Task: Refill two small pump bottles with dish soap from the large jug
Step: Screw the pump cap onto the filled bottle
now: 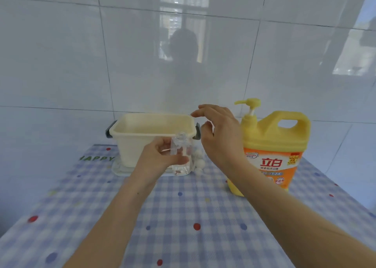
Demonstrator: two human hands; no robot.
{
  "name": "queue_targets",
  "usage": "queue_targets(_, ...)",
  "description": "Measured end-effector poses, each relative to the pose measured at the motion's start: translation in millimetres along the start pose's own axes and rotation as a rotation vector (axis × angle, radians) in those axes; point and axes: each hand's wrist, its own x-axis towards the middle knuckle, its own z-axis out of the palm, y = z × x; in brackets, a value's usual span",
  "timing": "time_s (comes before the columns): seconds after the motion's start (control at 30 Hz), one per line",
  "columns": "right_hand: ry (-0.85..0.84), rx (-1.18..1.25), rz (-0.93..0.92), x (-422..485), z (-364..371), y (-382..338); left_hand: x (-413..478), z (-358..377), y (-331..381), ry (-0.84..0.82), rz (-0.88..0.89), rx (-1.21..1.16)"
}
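Gripping a small clear bottle (181,158) with the left hand (160,156), fingers curled round its left side and thumb laid across its front. Holding it upright, neck bare and open, right in front of the near right corner of a cream tub (142,143). Cannot tell whether its base touches the cloth or hangs just above.

Hovering just right of the bottle's neck with the right hand (218,133), fingers loosely spread and slightly bent, gripping nothing that shows. Filling the gap between the tub's right grey latch (197,132) and the big yellow jug (272,151), near both, touching neither as far as can be seen.

Far right on the table, upright: the jug, orange label facing near, yellow pump head (249,103) pointing left above the hand.

Under the tub, a clear flat tray (120,170), poking out at the near left, at the far edge of the checked cloth (183,217) and close to the tiled wall (81,64). Low on the cloth between bottle and jug, 2 or 3 small white balls (199,163), partly hidden behind the bottle.

Open room: the whole near half of the cloth, between and on either side of the 2 forearms, down to the bottom of the view. Left table edge slanting from beside the tub out to the near left; right edge dropping away just beyond the jug, with little cloth to spare there.
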Motion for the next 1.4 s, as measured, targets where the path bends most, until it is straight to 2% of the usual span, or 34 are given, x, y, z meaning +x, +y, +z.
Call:
queue_targets(0.27, -0.15, -0.006, 0.127, -34.3, 37.6, 1.3, -17.1, 4.1, -35.5, 0.054, -0.029, -0.041)
queue_targets(0.5, -0.253, -0.052, 0.281, -56.6, 52.6, 23.2, -18.9, 9.9, -53.1, 0.015, -0.024, -0.003)
queue_targets(0.67, -0.233, -0.014, 0.441, -63.0, 50.8, 52.6, -14.2, 7.8, -61.2, -0.007, -0.022, 0.06)
queue_targets(0.8, -0.307, 0.001, 0.509, -67.1, 57.4, 67.8, -8.5, 8.7, -67.4, -0.003, -0.027, 0.078)
queue_targets(1.03, -0.4, -0.065, 0.476, -56.2, 74.8, 74.7, -5.6, 10.7, -74.2, -0.039, -0.032, 0.043)
queue_targets(1.23, -0.601, -0.183, 0.45, -52.0, 85.9, 80.1, -5.5, 11.5, -76.1, -0.068, -0.061, -0.031)
queue_targets(1.3, -0.603, -0.188, 0.422, -54.4, 84.0, 79.3, -4.9, 12.3, -77.3, -0.074, -0.066, -0.045)
queue_targets(1.4, -0.541, -0.136, 0.482, -54.9, 78.6, 80.2, -5.8, 12.3, -76.1, -0.078, -0.062, -0.048)
